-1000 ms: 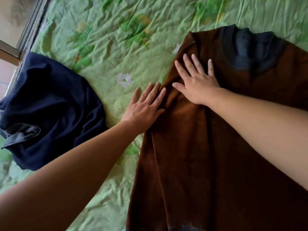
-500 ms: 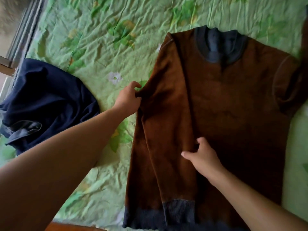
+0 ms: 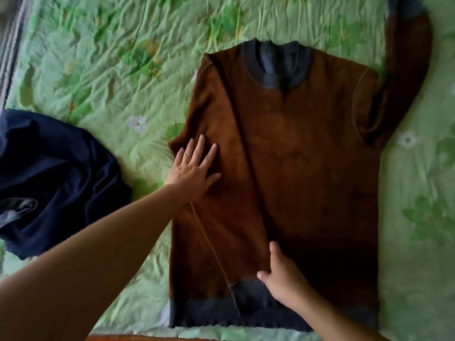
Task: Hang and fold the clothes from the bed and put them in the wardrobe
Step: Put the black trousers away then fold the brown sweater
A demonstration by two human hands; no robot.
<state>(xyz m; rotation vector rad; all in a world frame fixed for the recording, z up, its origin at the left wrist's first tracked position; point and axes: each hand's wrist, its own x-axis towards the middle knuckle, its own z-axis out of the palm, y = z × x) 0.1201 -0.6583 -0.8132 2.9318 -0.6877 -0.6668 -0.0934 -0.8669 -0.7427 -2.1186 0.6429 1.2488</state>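
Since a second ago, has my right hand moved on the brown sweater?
Yes. The right hand has gone from beside the grey collar of the brown sweater down to the grey hem.

Far left corner: the bed (image 3: 98,70) shows bare sheet from the far edge down to the heap, room for a hand.
Left edge: a navy garment (image 3: 56,178) lies bunched in a raised heap.
Middle gap: a strip of sheet runs between the heap and the brown sweater (image 3: 307,168); the left forearm crosses its near end, the left hand (image 3: 192,168) flat on the sweater.
Right edge: bare sheet beside the sweater's body; its outstretched sleeve (image 3: 406,70) bars the far right corner.
Near edge: the right hand (image 3: 283,276) and forearm lie over the hem.
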